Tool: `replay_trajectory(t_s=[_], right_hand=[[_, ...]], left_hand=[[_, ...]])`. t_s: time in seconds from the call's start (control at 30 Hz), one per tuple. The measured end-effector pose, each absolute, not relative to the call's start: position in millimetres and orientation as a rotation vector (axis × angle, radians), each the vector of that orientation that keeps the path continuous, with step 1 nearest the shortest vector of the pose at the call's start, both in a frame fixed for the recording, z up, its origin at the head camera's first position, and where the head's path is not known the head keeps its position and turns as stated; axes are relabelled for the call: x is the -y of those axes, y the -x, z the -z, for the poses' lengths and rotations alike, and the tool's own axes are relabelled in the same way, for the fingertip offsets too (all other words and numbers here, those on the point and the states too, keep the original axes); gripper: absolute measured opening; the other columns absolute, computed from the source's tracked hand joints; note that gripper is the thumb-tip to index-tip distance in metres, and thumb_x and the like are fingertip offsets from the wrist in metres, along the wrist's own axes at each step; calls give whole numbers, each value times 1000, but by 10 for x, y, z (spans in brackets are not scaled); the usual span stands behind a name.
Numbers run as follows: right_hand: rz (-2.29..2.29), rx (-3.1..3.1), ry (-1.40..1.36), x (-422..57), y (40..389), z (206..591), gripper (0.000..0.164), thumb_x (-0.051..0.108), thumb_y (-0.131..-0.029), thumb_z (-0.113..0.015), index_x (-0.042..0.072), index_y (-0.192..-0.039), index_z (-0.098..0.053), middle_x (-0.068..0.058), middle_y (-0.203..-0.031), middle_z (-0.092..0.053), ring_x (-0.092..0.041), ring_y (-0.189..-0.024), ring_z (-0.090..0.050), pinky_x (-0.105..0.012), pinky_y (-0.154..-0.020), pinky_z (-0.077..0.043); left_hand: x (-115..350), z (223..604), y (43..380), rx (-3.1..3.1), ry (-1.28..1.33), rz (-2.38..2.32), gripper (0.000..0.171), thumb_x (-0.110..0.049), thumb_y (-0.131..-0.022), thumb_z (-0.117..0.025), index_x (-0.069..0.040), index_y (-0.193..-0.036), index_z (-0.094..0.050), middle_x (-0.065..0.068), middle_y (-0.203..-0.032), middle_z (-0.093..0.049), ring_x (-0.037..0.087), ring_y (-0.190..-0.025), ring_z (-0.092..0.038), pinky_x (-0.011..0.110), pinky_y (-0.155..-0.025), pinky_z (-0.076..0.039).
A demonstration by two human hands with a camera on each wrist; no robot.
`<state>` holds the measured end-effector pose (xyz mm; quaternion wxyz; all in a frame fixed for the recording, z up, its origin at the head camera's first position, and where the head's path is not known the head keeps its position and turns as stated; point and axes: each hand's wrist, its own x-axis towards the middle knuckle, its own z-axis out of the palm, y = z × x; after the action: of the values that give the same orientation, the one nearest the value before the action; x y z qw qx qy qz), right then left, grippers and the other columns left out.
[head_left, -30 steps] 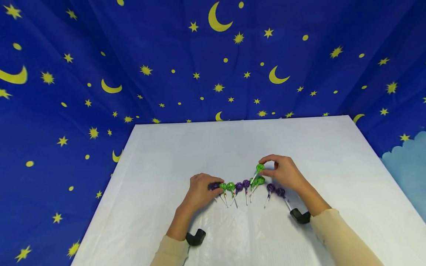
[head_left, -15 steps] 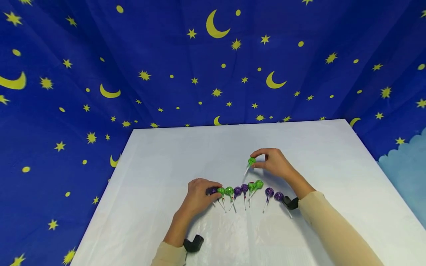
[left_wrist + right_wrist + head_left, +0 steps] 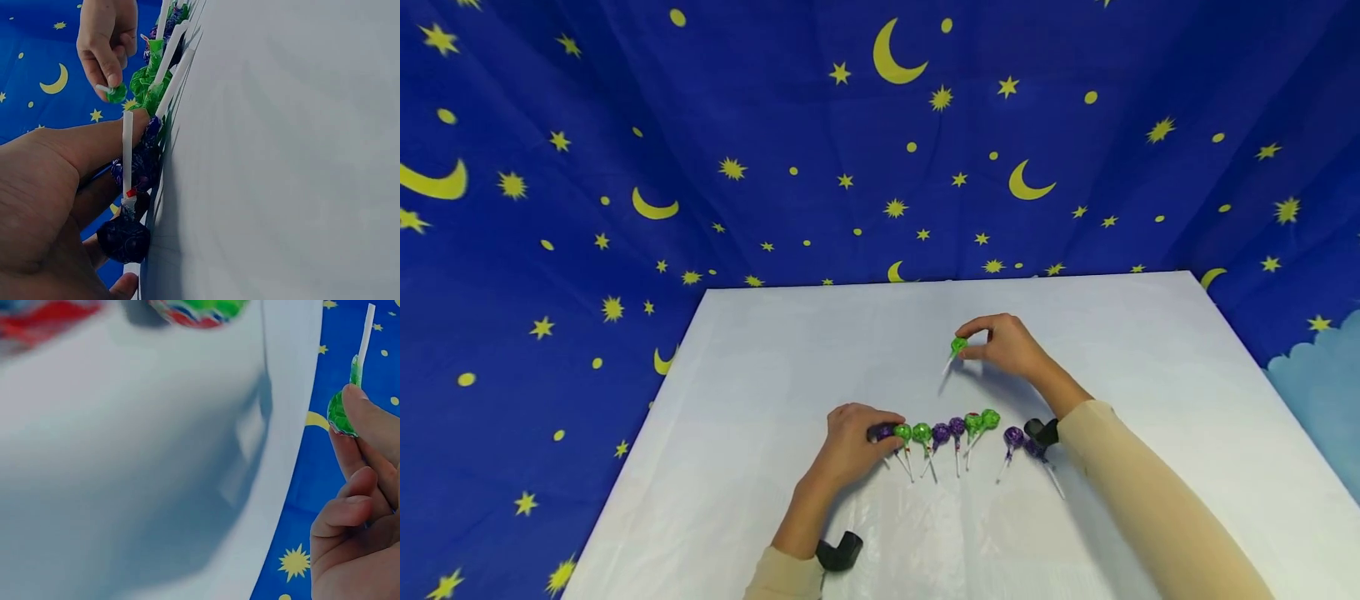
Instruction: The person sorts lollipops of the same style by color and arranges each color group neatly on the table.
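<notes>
In the head view my right hand (image 3: 1009, 343) pinches a green-wrapped lollipop (image 3: 958, 344) by its head, above the far part of the table, its white stick slanting down to the left. The right wrist view shows thumb and fingertips on that green lollipop (image 3: 340, 415). At the left end of a row of green and purple lollipops, my left hand (image 3: 850, 442) curls thumb and fingers around the end ones. A purple lollipop (image 3: 134, 162) sits within its grasp in the left wrist view, with a darker lollipop (image 3: 125, 239) nearer the camera. Green lollipops (image 3: 990, 418) end the row's right side.
Two purple lollipops (image 3: 1013, 437) lie apart to the right of the row, one partly covered by the black wrist camera mount (image 3: 1041, 431). The white table (image 3: 805, 350) is bordered by a blue curtain (image 3: 775, 125) with moons and stars.
My right hand has carried the green lollipop up and left, away from the row's right end toward the table's far side. The left hand stays at the row's left end.
</notes>
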<state>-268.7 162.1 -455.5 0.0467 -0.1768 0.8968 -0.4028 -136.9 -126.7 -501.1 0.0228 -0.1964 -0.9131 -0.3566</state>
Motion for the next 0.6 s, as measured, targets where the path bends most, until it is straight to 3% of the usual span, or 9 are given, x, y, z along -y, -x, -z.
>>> replay_trajectory(t_s=[0.6], right_hand=[[1210, -2703, 519, -1490, 3220, 4686, 32, 24, -76, -84, 15, -105, -75, 1, -100, -71, -21, -85, -59, -36, -67, -45]], left_hand=[[1264, 4975, 1360, 2853, 609, 1092, 28, -31, -83, -77, -23, -109, -74, -9, -101, -68, 16, -101, -53, 55, -99, -23]])
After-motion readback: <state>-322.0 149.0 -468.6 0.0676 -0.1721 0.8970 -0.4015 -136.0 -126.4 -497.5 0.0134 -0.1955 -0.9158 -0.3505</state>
